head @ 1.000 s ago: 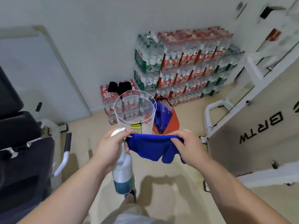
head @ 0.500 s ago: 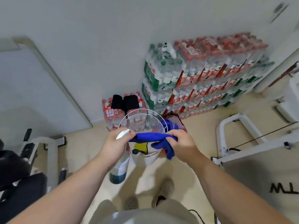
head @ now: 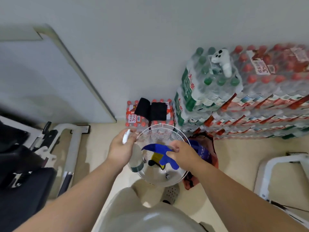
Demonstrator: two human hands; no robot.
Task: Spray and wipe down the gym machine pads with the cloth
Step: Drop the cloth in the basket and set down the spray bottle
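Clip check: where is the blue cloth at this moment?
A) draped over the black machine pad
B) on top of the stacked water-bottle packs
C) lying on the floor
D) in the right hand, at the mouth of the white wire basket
D: the right hand pinches the blue cloth at the mouth of the white wire basket, while the left hand holds the spray bottle.

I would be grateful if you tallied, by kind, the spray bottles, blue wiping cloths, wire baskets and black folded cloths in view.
spray bottle: 1
blue wiping cloth: 1
wire basket: 1
black folded cloths: 2
Total: 5
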